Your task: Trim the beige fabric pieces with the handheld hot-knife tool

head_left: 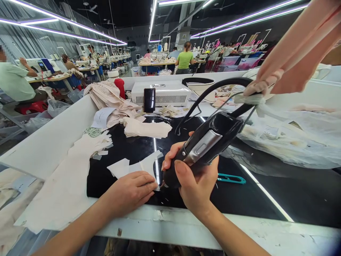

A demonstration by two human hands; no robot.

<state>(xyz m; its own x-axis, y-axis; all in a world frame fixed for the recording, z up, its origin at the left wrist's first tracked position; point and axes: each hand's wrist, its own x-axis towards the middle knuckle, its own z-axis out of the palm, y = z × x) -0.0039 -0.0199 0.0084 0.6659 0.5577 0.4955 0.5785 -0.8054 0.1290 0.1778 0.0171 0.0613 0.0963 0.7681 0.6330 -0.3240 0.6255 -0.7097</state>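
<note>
My right hand (pixel 195 177) is wrapped round a black handheld tool (pixel 210 142) with a silver lever on its side. The tool is tilted, its narrow tip low beside my left fingertips, and a thick black cable rises from its upper end. My left hand (pixel 133 192) lies over the near part of a thin white piece (pixel 142 165), fingers together and pressing it down on the black tabletop (pixel 119 142). Whether the left fingers also pinch the piece is hidden.
Pale fabric pieces (pixel 64 177) cover the left side, with a folded stack (pixel 147 128) farther back. A teal tool (pixel 231 179) lies right of my right hand. Clear plastic bags (pixel 298 138) fill the right. Behind stand a phone (pixel 149 99) and a white metal box (pixel 165 94); people sit beyond.
</note>
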